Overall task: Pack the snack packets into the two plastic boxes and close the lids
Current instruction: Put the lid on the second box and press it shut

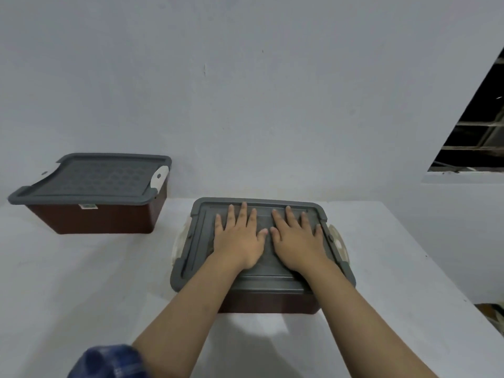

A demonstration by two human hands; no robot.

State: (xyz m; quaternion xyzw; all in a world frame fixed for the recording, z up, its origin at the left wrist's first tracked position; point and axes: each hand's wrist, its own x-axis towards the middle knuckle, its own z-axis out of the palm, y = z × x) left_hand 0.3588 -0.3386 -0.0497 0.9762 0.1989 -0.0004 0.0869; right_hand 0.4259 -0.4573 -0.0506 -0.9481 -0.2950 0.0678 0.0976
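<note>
While both hands [268, 241] press flat, fingers straight, the ribbed grey rectangular lid [199, 241] covers its brown box [268, 305].

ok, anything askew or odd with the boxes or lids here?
Nothing stands out. The near box has its grey lid sitting flat under the left hand and right hand, both pressing palm-down. The far box at the back left is lidded too. No packets or spills visible.
</note>
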